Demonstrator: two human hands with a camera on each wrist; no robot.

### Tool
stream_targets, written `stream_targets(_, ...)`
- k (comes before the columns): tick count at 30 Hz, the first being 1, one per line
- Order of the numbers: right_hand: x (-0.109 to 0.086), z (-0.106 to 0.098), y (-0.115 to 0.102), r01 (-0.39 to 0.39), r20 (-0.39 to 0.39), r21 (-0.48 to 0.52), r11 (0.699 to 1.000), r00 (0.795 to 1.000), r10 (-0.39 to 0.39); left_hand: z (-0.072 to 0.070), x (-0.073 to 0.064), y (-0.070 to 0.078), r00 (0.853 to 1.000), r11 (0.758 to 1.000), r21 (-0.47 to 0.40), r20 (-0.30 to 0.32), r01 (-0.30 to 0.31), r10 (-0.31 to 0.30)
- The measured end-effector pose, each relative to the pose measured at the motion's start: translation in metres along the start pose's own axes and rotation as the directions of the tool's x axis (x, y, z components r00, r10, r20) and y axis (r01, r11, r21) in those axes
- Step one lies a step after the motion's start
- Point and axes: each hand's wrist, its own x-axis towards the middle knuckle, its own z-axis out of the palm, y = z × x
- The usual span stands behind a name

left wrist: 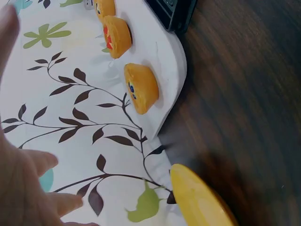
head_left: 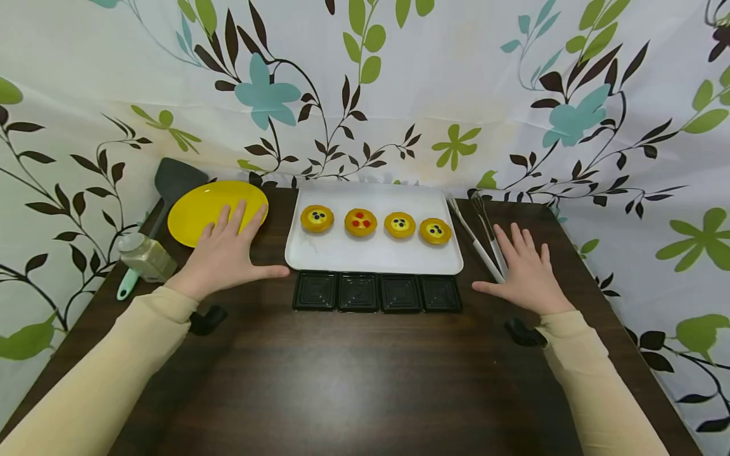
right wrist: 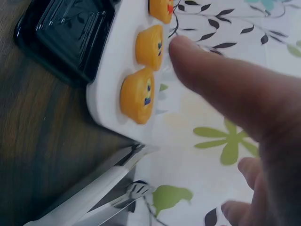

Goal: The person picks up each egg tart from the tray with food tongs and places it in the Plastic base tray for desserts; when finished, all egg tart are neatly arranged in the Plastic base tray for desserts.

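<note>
My left hand [head_left: 228,253], fingers spread and holding nothing, overlaps the yellow plate [head_left: 196,212] in the head view. Over on the right, my right hand [head_left: 527,272] is also spread, beside a pair of tongs [head_left: 479,247] and a whisk [head_left: 495,239]. Between the hands lies a white tray [head_left: 371,253] bearing several small tarts in a row. One tart [head_left: 360,222] has red pieces on top; a tart at the left end [head_left: 317,218] shows dark blue berries. Along the tray's near edge stand several square black containers [head_left: 358,292], side by side.
At the left, a glass jar [head_left: 147,256] with pale contents lies near a spatula with a grey head [head_left: 178,180] and mint handle end. A leaf-patterned cloth [head_left: 399,95] hangs behind and around the dark wooden table [head_left: 353,373].
</note>
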Motion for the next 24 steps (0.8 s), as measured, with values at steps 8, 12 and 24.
stream_targets(8, 0.010, 0.013, 0.021, -0.058, 0.119, 0.027, 0.998, 0.991, 0.055, 0.010, 0.007, -0.005, 0.998, 0.998, -0.069, 0.066, 0.006, -0.001)
stream_targets(12, 0.019, 0.020, 0.033, -0.111, 0.151, 0.076, 0.991, 0.984, 0.099, 0.017, 0.017, -0.009, 0.997, 0.985, -0.170, 0.079, 0.034, -0.021)
stream_targets(24, 0.046, 0.039, 0.053, -0.225, 0.212, 0.221, 0.949, 0.961, 0.179, 0.043, 0.040, -0.006, 0.970, 0.926, -0.324, 0.208, 0.192, -0.128)
